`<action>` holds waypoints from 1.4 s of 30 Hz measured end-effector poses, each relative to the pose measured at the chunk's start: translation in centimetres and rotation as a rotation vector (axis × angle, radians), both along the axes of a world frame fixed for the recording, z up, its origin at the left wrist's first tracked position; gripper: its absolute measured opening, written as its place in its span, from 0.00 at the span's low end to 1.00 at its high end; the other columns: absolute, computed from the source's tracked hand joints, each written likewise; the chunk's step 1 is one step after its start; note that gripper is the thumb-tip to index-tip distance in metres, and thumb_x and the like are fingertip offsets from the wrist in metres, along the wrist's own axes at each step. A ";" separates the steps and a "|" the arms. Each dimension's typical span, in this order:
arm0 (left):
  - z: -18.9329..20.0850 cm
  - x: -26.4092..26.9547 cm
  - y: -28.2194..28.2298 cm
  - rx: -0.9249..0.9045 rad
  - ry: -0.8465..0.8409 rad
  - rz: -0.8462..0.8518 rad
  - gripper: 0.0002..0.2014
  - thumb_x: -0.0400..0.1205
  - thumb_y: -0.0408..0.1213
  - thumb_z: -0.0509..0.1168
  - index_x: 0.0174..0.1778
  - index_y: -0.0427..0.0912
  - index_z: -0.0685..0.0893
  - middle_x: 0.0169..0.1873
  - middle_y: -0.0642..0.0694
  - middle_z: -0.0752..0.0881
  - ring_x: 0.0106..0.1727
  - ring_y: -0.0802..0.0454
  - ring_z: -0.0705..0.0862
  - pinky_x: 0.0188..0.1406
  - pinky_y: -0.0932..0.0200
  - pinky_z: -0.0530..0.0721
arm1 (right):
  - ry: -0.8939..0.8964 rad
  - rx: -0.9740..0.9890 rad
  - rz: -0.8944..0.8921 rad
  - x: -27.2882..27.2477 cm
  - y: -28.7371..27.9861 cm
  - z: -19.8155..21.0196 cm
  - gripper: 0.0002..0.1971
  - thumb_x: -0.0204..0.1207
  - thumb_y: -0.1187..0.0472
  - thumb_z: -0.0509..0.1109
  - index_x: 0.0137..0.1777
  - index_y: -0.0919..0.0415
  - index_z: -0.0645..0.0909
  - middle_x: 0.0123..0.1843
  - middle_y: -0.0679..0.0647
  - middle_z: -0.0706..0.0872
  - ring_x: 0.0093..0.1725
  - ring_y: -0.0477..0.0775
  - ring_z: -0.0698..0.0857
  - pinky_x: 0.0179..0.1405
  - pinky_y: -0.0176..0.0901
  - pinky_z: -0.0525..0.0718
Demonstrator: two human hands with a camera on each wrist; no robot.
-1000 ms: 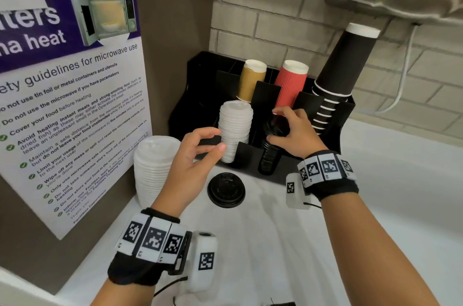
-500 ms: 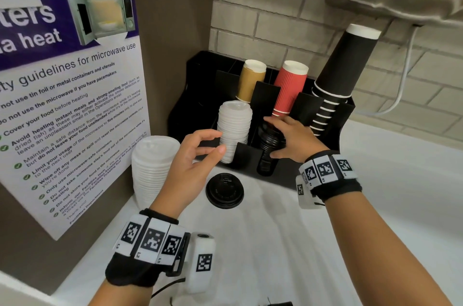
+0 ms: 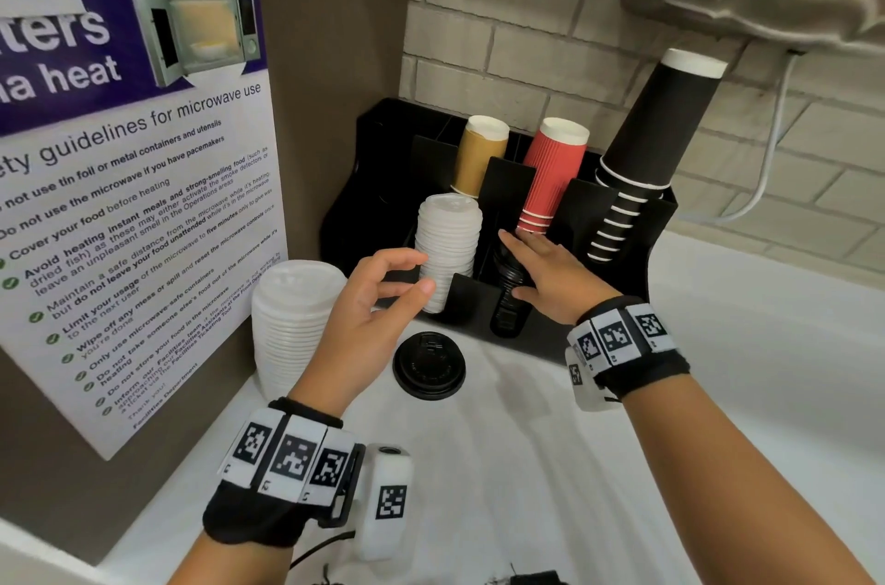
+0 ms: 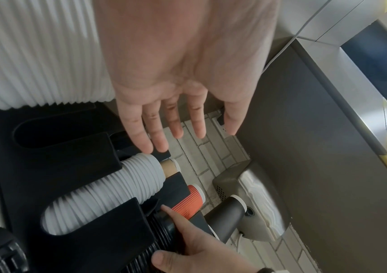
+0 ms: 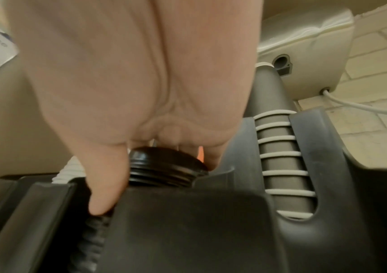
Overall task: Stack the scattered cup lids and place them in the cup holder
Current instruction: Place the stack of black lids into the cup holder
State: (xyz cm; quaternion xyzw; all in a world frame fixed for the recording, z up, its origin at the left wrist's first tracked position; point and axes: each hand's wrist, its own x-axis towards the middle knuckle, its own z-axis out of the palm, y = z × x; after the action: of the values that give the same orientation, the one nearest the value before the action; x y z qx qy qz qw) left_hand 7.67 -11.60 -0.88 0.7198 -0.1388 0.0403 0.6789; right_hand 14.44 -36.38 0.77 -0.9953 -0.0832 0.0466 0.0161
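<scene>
The left hand (image 3: pixel 368 311) hovers with fingers loosely spread and holding nothing, just in front of the ribbed column of white plastic lids (image 3: pixel 448 249) in the left slot of the black plastic cup holder (image 3: pixel 661 220). The right hand (image 3: pixel 550 278) rests with straightened fingers on top of the stack of black plastic lids (image 5: pixel 164 162) in the next slot, thumb down its side; whether it presses or merely touches is hard to tell.

One loose round black plastic lid (image 3: pixel 428 364) lies flat on the white desk (image 3: pixel 527 464), just in front of the holder, below and between the two hands, a little nearer the left wrist. Its domed top faces up, so its short axis is vertical, while the black stack leans back in its slot with its long axis tilted away. The lid probably has to be lifted up and back, then tipped to match that slant. A taller pile of translucent white lids (image 3: pixel 292 321) stands on the desk at far left, outside the holder.
</scene>
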 end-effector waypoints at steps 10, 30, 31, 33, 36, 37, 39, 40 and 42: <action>0.1 0.1 0.0 -0.026 -0.009 -0.001 0.15 0.75 0.52 0.66 0.58 0.60 0.82 0.63 0.56 0.81 0.56 0.62 0.83 0.64 0.49 0.83 | -0.147 -0.022 0.056 -1.2 1.6 2.1 0.45 0.77 0.53 0.70 0.85 0.47 0.43 0.86 0.55 0.49 0.84 0.59 0.47 0.81 0.62 0.49; -0.8 0.4 0.6 -0.001 -0.010 -0.018 0.13 0.81 0.40 0.69 0.60 0.60 0.81 0.62 0.53 0.82 0.62 0.60 0.82 0.49 0.79 0.76 | 0.419 0.208 0.051 -2.5 9.9 -3.9 0.38 0.68 0.42 0.76 0.76 0.42 0.63 0.68 0.58 0.72 0.66 0.60 0.75 0.64 0.57 0.81; -0.9 0.5 0.6 -0.007 -0.010 -0.023 0.15 0.81 0.39 0.69 0.61 0.60 0.81 0.63 0.55 0.82 0.64 0.60 0.81 0.51 0.77 0.76 | 0.395 0.375 0.046 -2.7 9.2 -3.3 0.36 0.69 0.45 0.77 0.75 0.44 0.64 0.67 0.58 0.75 0.64 0.57 0.78 0.63 0.54 0.82; -1.0 0.4 0.6 -0.016 0.000 -0.054 0.20 0.80 0.38 0.70 0.64 0.63 0.79 0.67 0.59 0.80 0.68 0.64 0.78 0.59 0.67 0.78 | 0.369 0.763 0.011 -3.3 8.0 -2.0 0.29 0.72 0.53 0.76 0.70 0.48 0.68 0.62 0.60 0.81 0.56 0.54 0.83 0.56 0.50 0.86; -1.0 0.0 0.4 -0.021 0.019 -0.120 0.26 0.75 0.44 0.72 0.67 0.68 0.75 0.71 0.62 0.76 0.71 0.66 0.75 0.67 0.57 0.78 | 0.334 1.141 0.011 -4.4 6.7 -0.2 0.23 0.73 0.63 0.76 0.64 0.47 0.73 0.60 0.59 0.82 0.54 0.55 0.86 0.53 0.51 0.88; -0.8 -0.1 0.5 -0.015 0.012 -0.115 0.26 0.74 0.46 0.72 0.67 0.68 0.75 0.71 0.63 0.75 0.71 0.66 0.75 0.67 0.57 0.79 | 0.261 1.177 0.041 -4.4 6.3 0.4 0.23 0.72 0.64 0.77 0.63 0.46 0.75 0.59 0.57 0.82 0.54 0.54 0.87 0.53 0.49 0.88; -0.3 -0.1 0.8 -0.009 -0.014 -0.084 0.23 0.76 0.45 0.72 0.65 0.66 0.77 0.70 0.63 0.77 0.68 0.66 0.78 0.61 0.60 0.81 | 0.048 1.180 0.076 -4.2 5.0 1.7 0.27 0.69 0.65 0.79 0.64 0.46 0.75 0.58 0.52 0.82 0.57 0.53 0.86 0.54 0.47 0.86; 0.0 0.0 0.9 -0.012 -0.033 -0.067 0.20 0.78 0.43 0.72 0.64 0.64 0.79 0.68 0.63 0.78 0.65 0.65 0.79 0.57 0.63 0.81 | -0.060 1.174 0.055 -4.0 4.1 2.3 0.28 0.68 0.64 0.80 0.65 0.45 0.75 0.58 0.49 0.82 0.59 0.52 0.85 0.55 0.45 0.86; 0.6 0.1 1.3 -0.035 -0.070 -0.038 0.17 0.79 0.39 0.71 0.62 0.60 0.81 0.65 0.60 0.81 0.61 0.63 0.82 0.51 0.72 0.80 | -0.251 1.139 -0.021 -3.2 2.4 3.2 0.29 0.67 0.61 0.81 0.64 0.42 0.73 0.57 0.43 0.81 0.56 0.43 0.85 0.51 0.34 0.84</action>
State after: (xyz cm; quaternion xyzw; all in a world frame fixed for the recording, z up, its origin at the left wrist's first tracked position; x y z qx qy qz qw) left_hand 7.77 -10.29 -0.24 0.7032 -0.1754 0.0546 0.6869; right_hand 11.19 -34.02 3.98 -0.8285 -0.0866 -0.1239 0.5391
